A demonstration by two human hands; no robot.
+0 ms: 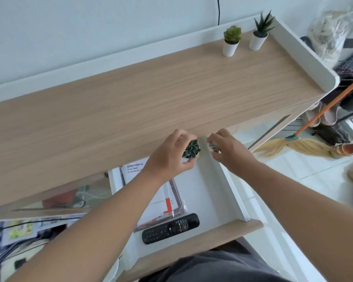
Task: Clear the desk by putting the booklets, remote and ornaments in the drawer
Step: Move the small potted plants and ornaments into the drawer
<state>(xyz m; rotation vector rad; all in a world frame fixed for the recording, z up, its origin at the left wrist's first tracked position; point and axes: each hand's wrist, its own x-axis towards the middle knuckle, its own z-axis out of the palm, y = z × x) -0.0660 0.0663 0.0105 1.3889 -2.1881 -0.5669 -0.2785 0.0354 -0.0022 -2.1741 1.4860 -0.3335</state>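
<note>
The white drawer (208, 186) stands pulled out below the wooden desk (130, 94). Inside lie booklets (161, 198) in a clear sleeve and a black remote (170, 228) near the drawer front. My left hand (169, 153) grips a small dark green succulent ornament (191, 148) over the drawer's back right corner. My right hand (228, 149) is closed on a small glittery ornament (213, 147), mostly hidden by the fingers. Two more potted plants remain on the desk's far right: a light green succulent (231, 40) and a spiky one (260, 33).
A broom (306, 139) with an orange handle lies on the white floor to the right, beside shoes (348, 148) and a rack. A bag (330, 31) hangs beyond the desk's raised white edge. Cluttered items sit at the lower left.
</note>
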